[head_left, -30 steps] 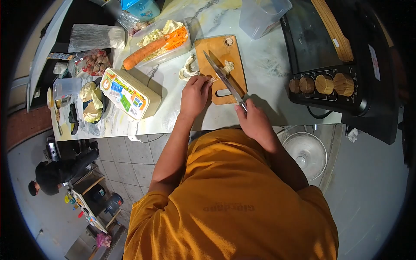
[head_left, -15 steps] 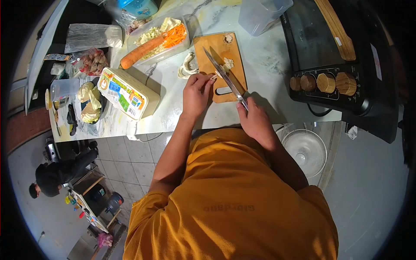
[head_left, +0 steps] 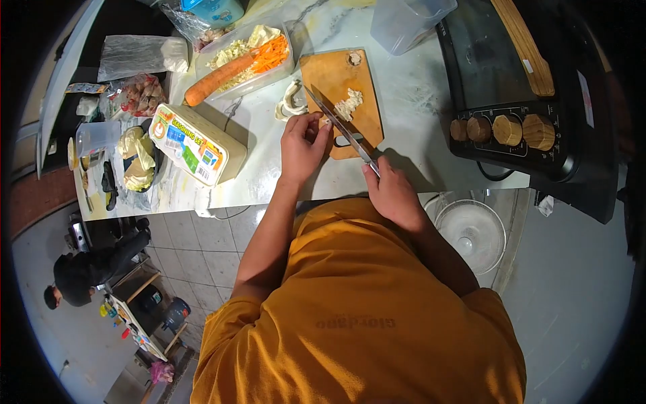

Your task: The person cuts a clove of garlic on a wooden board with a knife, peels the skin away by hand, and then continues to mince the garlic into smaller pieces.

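My right hand (head_left: 389, 190) grips the handle of a long knife (head_left: 336, 121), whose blade lies slanted across the wooden cutting board (head_left: 360, 81). A small pile of pale chopped bits (head_left: 348, 104) sits on the board just right of the blade. My left hand (head_left: 302, 143) rests at the board's near left edge, fingers curled by the blade; whether it pinches a small piece I cannot tell. Pale peel scraps (head_left: 289, 102) lie on the counter left of the board.
A clear tray (head_left: 237, 71) with a carrot (head_left: 215, 81) and shredded vegetables stands behind. A seasoning set box (head_left: 195, 143), bags, a clear tub (head_left: 407, 23) and a black oven (head_left: 525, 94) share the marble counter (head_left: 424, 135). A fan (head_left: 471, 232) sits below; another person (head_left: 87, 269) is far left.
The knife blade has shifted left, leaving the chopped bits on its right. My left hand has drawn back a little to the board's edge.
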